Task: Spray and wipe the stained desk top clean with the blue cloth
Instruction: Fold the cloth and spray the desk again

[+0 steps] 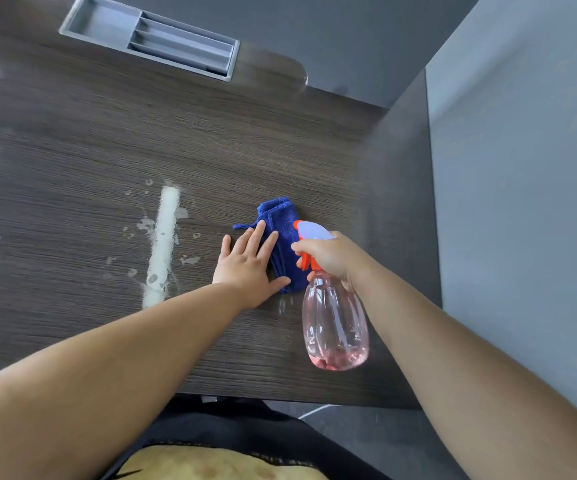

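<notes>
A folded blue cloth [281, 221] lies on the dark wood-grain desk top [72, 150]. My left hand [250, 265] rests flat on the cloth's left part, fingers straight and spread. My right hand [332, 258] grips the neck of a clear pink spray bottle [335, 327] with an orange trigger, held in the air just right of the cloth, nozzle pointing away from me. A long whitish streak [162, 244] with small splatters around it marks the desk to the left of my left hand.
A grey recessed tray [107, 26] with compartments is set into the desk at the far left. A grey partition wall [522, 185] borders the desk on the right. The desk's front edge [280, 396] runs just before my lap.
</notes>
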A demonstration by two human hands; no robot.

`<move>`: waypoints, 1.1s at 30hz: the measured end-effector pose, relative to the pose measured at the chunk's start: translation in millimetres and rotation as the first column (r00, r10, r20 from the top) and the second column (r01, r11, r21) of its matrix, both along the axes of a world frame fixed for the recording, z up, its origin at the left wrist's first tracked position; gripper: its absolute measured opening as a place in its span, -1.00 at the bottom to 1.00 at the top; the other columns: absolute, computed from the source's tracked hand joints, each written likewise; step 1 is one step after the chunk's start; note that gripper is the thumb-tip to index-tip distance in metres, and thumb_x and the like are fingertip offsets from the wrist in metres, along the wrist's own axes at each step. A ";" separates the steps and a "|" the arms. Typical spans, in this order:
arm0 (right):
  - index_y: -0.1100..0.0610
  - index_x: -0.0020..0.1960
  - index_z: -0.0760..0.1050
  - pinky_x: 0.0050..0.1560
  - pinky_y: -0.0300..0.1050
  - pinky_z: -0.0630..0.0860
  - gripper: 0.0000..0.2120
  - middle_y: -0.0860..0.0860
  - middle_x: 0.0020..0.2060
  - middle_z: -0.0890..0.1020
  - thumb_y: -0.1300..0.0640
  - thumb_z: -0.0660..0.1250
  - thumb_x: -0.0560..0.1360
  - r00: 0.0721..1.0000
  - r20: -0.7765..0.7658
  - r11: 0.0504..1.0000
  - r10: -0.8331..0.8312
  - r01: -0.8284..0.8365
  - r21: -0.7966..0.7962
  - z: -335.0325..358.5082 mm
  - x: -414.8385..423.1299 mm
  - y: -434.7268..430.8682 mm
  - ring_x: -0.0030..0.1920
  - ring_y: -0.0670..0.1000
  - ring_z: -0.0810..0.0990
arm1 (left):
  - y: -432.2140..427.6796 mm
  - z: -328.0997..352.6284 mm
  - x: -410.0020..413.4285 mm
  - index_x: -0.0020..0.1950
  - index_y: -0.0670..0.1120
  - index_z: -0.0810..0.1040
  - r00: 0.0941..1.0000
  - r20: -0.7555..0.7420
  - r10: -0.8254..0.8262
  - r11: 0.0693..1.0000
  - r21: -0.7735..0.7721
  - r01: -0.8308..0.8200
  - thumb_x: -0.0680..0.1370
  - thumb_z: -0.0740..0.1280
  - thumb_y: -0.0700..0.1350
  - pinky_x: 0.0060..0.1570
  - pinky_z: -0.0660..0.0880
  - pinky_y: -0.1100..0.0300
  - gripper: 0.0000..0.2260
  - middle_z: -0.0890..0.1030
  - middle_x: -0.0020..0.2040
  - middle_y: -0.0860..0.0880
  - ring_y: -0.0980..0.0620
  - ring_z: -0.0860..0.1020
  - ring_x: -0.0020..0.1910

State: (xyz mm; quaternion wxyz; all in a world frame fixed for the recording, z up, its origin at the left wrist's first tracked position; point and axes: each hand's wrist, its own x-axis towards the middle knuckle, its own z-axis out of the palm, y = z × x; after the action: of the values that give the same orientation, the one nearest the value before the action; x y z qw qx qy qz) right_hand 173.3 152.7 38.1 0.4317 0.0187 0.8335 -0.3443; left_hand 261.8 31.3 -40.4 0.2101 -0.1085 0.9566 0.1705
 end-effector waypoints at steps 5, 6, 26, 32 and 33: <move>0.10 -0.03 0.56 -0.01 -0.01 0.58 -0.78 0.06 -0.21 0.67 -0.03 0.34 0.44 0.998 0.035 0.997 0.052 -0.054 0.052 -4.5 9.6 8.3 -0.33 -0.02 0.56 | -0.7 -1.0 0.4 0.54 0.03 -0.22 1.000 0.005 -0.010 1.000 -0.008 0.010 0.52 0.06 0.33 0.48 -0.19 -0.09 -0.25 -0.26 0.55 -0.02 -0.01 -0.18 0.53; 0.10 -0.06 0.58 -0.04 0.00 0.59 -0.78 0.04 -0.23 0.67 -0.04 0.35 0.42 0.998 0.049 0.996 0.048 -0.051 0.070 -6.1 13.0 12.7 -0.34 -0.02 0.56 | -0.3 -1.5 0.4 0.54 0.03 -0.22 1.000 0.006 -0.012 1.000 -0.009 0.012 0.52 0.06 0.33 0.48 -0.20 -0.08 -0.25 -0.26 0.55 -0.02 0.00 -0.18 0.53; 0.08 0.12 0.53 0.09 0.05 0.57 -0.57 -0.02 -0.25 0.64 -0.13 0.32 0.34 0.999 0.043 0.987 0.030 -0.036 0.157 -17.2 50.3 55.1 -0.30 -0.04 0.54 | 0.5 -1.3 -0.3 0.53 0.03 -0.27 0.997 0.053 -0.062 0.995 -0.079 0.066 0.46 0.07 0.42 0.48 -0.15 -0.10 -0.14 -0.30 0.54 -0.03 0.01 -0.20 0.53; 0.12 0.12 0.53 0.09 0.00 0.54 -0.61 -0.02 -0.25 0.61 -0.10 0.32 0.42 1.000 -0.013 0.989 -0.004 0.006 0.150 -7.2 43.0 52.1 -0.29 -0.03 0.54 | -0.1 -0.4 -0.1 0.52 0.02 -0.30 0.995 0.061 -0.082 0.991 -0.101 0.088 0.46 0.05 0.42 0.48 -0.14 -0.11 -0.14 -0.31 0.53 -0.05 0.01 -0.20 0.53; 0.10 0.14 0.52 0.05 -0.03 0.54 -0.63 -0.03 -0.26 0.61 -0.09 0.31 0.43 1.000 -0.011 0.991 0.000 0.002 0.137 -5.6 40.1 50.1 -0.31 -0.03 0.54 | 0.0 -0.5 0.4 0.52 0.02 -0.30 0.994 0.062 -0.087 0.989 -0.111 0.094 0.46 0.04 0.42 0.48 -0.13 -0.11 -0.14 -0.31 0.53 -0.05 0.00 -0.20 0.53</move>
State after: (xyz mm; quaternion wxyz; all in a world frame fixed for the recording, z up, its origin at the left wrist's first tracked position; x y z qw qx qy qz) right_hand 213.4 202.8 32.6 0.4246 0.0466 0.8576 -0.2866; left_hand 262.1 31.4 -40.9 0.2384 -0.0815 0.9623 0.1030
